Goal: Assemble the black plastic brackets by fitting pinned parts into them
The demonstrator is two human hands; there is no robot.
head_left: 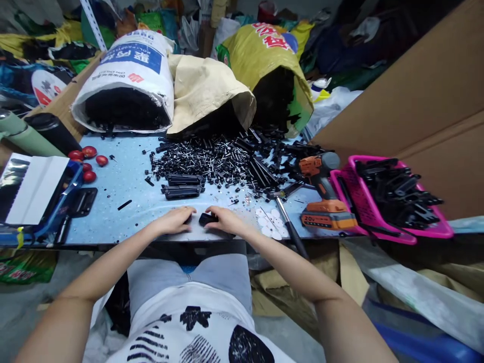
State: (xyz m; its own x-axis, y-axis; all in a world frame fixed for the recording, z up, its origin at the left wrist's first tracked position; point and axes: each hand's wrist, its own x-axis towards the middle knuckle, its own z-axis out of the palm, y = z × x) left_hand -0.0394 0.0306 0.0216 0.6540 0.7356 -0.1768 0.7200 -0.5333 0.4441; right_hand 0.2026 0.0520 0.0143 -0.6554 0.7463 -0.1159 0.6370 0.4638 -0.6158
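Observation:
Both my hands rest at the near edge of a light blue table [124, 181]. My left hand [177, 221] lies curled over a small black part that is mostly hidden under its fingers. My right hand [224, 221] pinches a small black plastic piece [207, 219] between the two hands. Just beyond them lie two stacked black plastic bars [182, 190] and a big heap of small black parts with metal pins [219, 159].
Three open sacks [128, 75] of black parts lie on their sides at the back. An orange cordless drill [323, 194] and a pink basket [393, 201] of black pieces sit to the right. Red fruits [88, 159], a bottle and a blue tray [56, 201] stand left. A screwdriver [289, 224] lies near my right hand.

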